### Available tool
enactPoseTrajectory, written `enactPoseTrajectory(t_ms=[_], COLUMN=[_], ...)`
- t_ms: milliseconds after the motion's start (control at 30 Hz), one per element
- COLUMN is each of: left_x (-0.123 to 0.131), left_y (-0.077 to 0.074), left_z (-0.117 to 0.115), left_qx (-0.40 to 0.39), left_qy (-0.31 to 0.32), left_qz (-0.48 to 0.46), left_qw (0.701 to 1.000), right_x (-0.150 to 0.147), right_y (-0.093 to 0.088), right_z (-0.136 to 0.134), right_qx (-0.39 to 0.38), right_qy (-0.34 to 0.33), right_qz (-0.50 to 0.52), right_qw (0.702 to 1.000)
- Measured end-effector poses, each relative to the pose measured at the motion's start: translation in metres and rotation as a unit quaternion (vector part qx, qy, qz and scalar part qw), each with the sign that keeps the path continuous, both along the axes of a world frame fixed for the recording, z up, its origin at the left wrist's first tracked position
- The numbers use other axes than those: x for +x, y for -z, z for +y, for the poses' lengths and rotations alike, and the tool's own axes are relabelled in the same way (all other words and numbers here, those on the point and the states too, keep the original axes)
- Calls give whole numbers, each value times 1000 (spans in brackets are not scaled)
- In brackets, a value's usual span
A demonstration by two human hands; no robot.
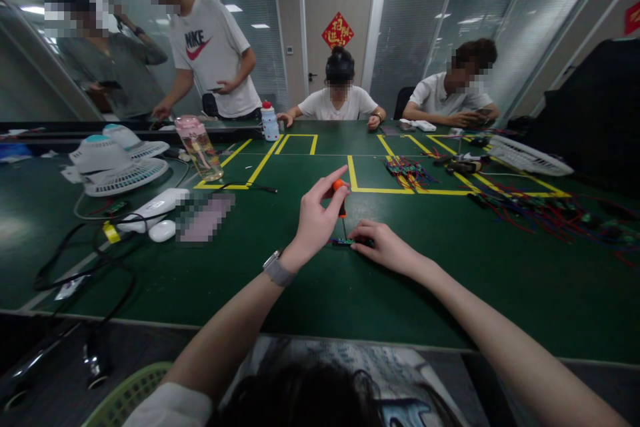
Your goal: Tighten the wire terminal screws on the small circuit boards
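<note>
My left hand (320, 210) grips a screwdriver (343, 209) near its orange top, thumb and fingers around the handle. The tool stands upright, its thin shaft running down to a small green circuit board (342, 241) on the table. My right hand (377, 244) rests low beside the shaft, fingers closed on the right end of the board. Its fingertips partly cover the board, so that end is hidden. Whether the screwdriver tip sits in a screw is too small to tell.
Wired circuit boards (407, 172) lie ahead right; more wire bundles (560, 213) spread along the right. A pink-lidded bottle (199, 147), white fans (123, 167) and black cables (95, 247) occupy the left. Several people are across the green table (300, 300).
</note>
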State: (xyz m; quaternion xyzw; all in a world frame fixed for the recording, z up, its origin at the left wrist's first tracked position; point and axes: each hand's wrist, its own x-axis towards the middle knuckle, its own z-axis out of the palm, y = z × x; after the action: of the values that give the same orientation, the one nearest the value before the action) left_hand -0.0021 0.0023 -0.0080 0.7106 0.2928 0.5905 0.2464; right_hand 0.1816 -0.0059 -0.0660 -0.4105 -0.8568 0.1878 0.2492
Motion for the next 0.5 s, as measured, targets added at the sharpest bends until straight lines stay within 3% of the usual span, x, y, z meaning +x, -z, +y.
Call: enactPoseTrajectory(t_ms=[133, 333, 500], left_x=[-1, -1, -1], left_y=[-2, -1, -2], left_z=[0, 3, -3], left_qx=[24, 3, 59], left_qy=[-63, 5, -79], left_qz=[20, 9, 44], left_qw=[998, 1000, 994], right_x=[0, -1, -2], right_y=[1, 0, -1], right_z=[1, 1, 1], right_qx=[1, 7, 3], right_qy=[-1, 0, 0], right_qz=[2, -1, -7], right_qw=[1000, 1000, 1000])
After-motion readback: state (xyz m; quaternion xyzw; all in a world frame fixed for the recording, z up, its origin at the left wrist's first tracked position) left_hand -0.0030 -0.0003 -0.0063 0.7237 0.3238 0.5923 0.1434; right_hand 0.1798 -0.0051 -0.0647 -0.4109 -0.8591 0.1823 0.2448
